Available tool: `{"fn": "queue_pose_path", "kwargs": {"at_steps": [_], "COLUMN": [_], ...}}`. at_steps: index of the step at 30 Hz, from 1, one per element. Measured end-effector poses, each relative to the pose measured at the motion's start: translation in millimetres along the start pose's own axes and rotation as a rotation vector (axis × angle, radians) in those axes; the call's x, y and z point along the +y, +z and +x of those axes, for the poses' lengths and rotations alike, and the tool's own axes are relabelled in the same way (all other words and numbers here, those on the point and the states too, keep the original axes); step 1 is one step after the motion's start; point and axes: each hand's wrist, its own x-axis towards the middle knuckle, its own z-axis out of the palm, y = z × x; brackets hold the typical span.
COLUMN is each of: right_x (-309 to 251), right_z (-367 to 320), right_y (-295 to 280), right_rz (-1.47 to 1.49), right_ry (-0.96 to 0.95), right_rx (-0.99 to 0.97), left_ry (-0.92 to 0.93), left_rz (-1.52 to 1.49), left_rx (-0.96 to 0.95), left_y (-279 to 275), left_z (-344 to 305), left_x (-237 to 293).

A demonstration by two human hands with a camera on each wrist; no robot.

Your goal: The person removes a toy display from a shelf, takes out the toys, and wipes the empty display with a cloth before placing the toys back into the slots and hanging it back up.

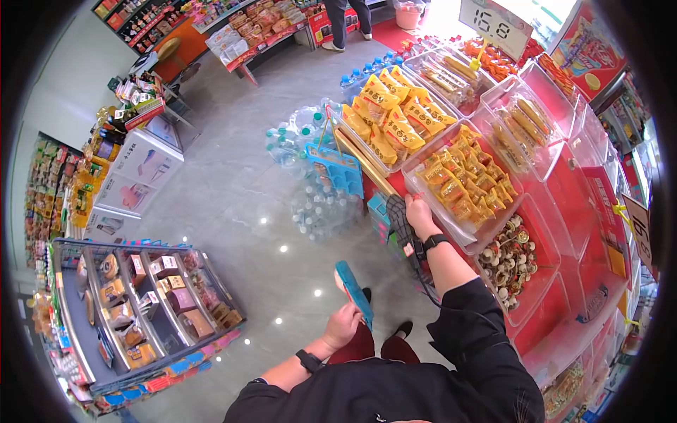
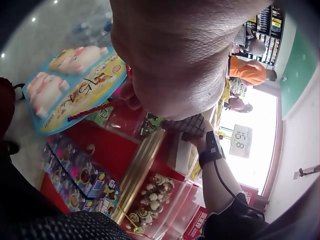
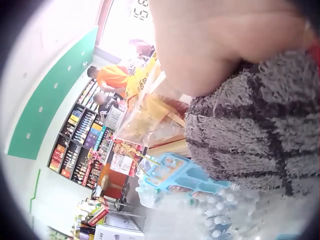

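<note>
We see the left hand low in front of the body, fingers curled round the bottom end of a flat blue pack. The pack stands roughly upright over the floor, clear of the display. The left wrist view shows the blue pack's printed face: pink-white pieces pictured and a yellow band with lettering, too blurred to read.

The right hand is up at the near rim of the clear bin of yellow snack packets, closed on a grey checked cloth. The cloth hangs down from the hand along the front of the counter. In the right wrist view the cloth fills the frame just under the palm. We can't tell whether the cloth touches the bin wall.

Both wrists carry black bands. The two hands are well apart, the right higher and further forward.

Around them:
- a second clear bin of small round shell-like sweets just right of the right forearm
- more clear bins of yellow and orange packets further up the red counter
- a price sign reading 16.8 at the far end
- shrink-wrapped water bottles on the floor left of the counter, a blue tray on top of them
- a grey shelf rack of boxed goods far left
</note>
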Motion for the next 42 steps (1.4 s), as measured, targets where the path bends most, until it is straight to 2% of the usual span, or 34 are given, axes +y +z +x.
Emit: {"fn": "queue_pose_path", "kwargs": {"at_steps": [1,6,8,9,11,13,15,17,19,21,22,25,28,33,36,38,39,42], "right_x": [-1.4,-20.2,-24.3,-22.3,-11.0,22.5,65.4,98.2,124.8,128.9,128.4,132.0,139.5,147.2,163.8,171.2,173.2,176.2], "right_z": [2.4,-5.8,-28.5,-46.0,-97.3,-151.6,-203.4,-256.2,-308.3,-351.6,-371.5,-417.3,-454.7,-482.7,-479.3,-467.4,-457.9,-421.4], "right_y": [0.8,-7.6,-17.6,-31.7,-69.2,-106.5,-138.7,-164.1,-173.3,-180.7,-180.0,-168.8,-149.7,-143.8,-137.7,-138.7,-142.4,-152.4], "right_rz": [-0.083,-0.209,0.233,0.208,0.194,0.304,0.285,0.207,0.076,-0.023,-0.077,0.005,0.055,0.143,0.13,0.158,0.162,0.122], "right_ry": [-0.171,-0.107,0.145,0.183,0.033,-0.034,0.037,0.194,0.284,0.377,0.357,0.455,0.443,0.504,0.52,0.455,0.462,0.328], "right_rx": [0.01,-0.21,-0.031,-0.127,-0.187,-0.256,-0.261,-0.237,-0.213,-0.284,-0.27,-0.374,-0.369,-0.354,-0.301,-0.174,-0.162,-0.051], "left_ry": [-0.008,-0.003,0.023,0.023,0.052,0.052,0.138,0.151,0.179,0.149,0.164,0.163,0.181,0.255,0.215,0.283,0.337,0.394], "left_rz": [0.001,-0.021,-0.038,-0.041,-0.035,-0.048,-0.042,-0.04,-0.044,0.011,0.034,0.052,0.073,0.09,0.064,0.088,0.11,0.1], "left_rx": [-0.012,-0.046,-0.069,-0.083,-0.08,-0.108,-0.109,-0.128,-0.142,-0.133,-0.119,-0.053,0.009,-0.011,-0.022,-0.02,-0.009,-0.038], "left_y": [-2.1,-2.1,3.1,5.2,9.0,13.4,18.1,26.0,34.6,45.6,50.6,68.0,86.0,113.8,127.6,134.8,138.8,149.5], "left_z": [1.7,16.6,15.0,18.3,20.2,24.7,29.2,31.5,38.4,42.6,47.4,62.3,74.0,87.4,98.6,107.8,112.3,124.1], "left_x": [2.0,14.6,16.8,18.8,23.9,32.5,42.2,50.4,57.2,61.1,66.0,77.4,84.7,104.1,119.1,126.2,129.6,142.1]}}
